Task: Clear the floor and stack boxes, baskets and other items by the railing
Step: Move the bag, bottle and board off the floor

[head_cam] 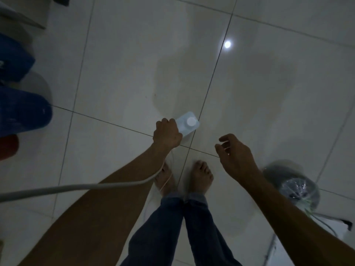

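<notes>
the left hand (167,133), near the middle of the frame, had its fingers curled tight around the side of a pale translucent plastic jug (187,123) with a white cap (191,121), holding it above the tiled floor (119,60). the right hand (235,152), right of centre and well apart from the jug, was loosely curled, and its fingertips seemed to pinch a thin pale string (225,148), though blur left that unsure. a grey cable (76,187) crossed the left forearm from the left edge. bare feet (201,174) stood below the hands. blue rounded containers (21,112) sat at the left edge, and a plastic-wrapped fan (294,187) lay at lower right.
</notes>
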Demonstrator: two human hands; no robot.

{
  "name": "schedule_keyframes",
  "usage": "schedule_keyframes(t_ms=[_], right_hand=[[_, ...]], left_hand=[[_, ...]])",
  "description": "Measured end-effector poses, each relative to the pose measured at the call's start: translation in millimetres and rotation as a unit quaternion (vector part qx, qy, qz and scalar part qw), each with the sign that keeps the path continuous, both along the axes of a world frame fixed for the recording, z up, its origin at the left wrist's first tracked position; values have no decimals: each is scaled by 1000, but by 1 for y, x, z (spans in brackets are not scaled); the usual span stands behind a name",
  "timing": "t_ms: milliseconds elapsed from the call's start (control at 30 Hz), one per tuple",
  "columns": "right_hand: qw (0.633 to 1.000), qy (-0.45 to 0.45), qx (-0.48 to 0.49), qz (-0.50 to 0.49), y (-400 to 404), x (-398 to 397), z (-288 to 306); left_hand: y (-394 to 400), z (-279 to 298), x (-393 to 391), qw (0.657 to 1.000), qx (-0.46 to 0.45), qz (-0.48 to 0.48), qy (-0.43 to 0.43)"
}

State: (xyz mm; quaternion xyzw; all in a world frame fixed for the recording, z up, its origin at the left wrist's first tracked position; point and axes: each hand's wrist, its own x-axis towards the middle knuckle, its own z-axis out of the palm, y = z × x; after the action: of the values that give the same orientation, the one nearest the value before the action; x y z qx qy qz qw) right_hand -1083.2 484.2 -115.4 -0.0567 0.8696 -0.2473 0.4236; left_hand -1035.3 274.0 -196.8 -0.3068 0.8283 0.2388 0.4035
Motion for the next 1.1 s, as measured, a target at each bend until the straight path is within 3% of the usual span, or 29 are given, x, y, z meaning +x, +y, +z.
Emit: schedule_keyframes(t_ms=[167, 467, 700, 833, 967, 1100], right_hand=[[1000, -15, -2, 11, -4, -1, -2], [999, -18, -28, 15, -53, -21, 28], [997, -40, -52, -33, -160, -17, 75], [997, -10, -73, -31, -234, -11, 100], [991, -34, -86, -98, -305, 2, 109], [987, -49, -90, -126, -377, 29, 111]], left_hand=[[-10, -14, -12, 998, 40, 5, -54], [-39, 48, -20, 977, 117, 179, -8], [-110, 144, -10, 884, 232, 399, 65], [-158, 179, 6, 853, 264, 435, 114], [-218, 190, 27, 814, 278, 488, 151], [-289, 188, 60, 807, 286, 492, 158]])
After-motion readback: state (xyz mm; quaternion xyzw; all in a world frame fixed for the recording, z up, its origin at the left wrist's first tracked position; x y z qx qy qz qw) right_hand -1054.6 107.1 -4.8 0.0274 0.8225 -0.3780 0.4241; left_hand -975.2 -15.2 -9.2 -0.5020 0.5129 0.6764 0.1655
